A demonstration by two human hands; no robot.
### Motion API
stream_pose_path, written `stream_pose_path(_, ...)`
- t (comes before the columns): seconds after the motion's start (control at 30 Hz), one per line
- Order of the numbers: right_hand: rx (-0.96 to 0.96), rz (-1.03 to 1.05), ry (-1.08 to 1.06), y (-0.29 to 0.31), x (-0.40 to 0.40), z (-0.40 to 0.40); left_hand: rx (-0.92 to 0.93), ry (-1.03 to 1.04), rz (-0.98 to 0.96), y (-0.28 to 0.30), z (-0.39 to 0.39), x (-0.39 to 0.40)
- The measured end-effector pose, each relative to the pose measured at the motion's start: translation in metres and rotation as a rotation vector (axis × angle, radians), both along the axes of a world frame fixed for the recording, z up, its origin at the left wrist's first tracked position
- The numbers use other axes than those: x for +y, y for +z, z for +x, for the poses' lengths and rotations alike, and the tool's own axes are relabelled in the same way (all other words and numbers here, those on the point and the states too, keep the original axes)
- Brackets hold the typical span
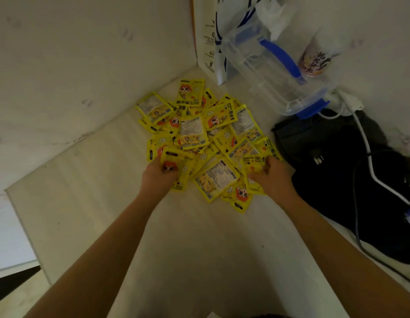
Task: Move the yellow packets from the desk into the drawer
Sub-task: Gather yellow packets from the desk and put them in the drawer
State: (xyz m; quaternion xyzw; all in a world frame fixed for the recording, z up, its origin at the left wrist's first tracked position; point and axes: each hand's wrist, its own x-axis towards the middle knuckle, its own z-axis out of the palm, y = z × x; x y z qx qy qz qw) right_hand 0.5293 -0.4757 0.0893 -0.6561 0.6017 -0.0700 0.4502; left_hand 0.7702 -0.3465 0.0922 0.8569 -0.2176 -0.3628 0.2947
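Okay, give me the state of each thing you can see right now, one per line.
Yellow packets: heaped loose on the desk.
Left hand: grips packets at the heap's edge.
Right hand: grips packets at the opposite edge.
Clear storage box: lidded, blue handle.

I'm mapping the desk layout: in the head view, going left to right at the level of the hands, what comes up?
Left hand → pile of yellow packets → right hand → black bag with a white cable across it.
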Motion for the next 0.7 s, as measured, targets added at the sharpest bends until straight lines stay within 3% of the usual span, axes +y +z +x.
stream_pose_path(0.23, 0.056, -0.073, 0.185, -0.007, -0.038, 0.027, -0.049, -0.050, -0.069, 0.003, 0.017, -0.088)
stream_pose_path(0.43, 0.422, -0.218, 0.278, -0.024, -0.038, 0.030, -0.108, -0.045, 0.094, -0.014, 0.017, -0.125)
stream_pose_path(0.7, 0.409, -0.296, 0.258, -0.025, -0.024, 0.036, -0.233, -0.098, 0.051, -0.023, 0.010, -0.130)
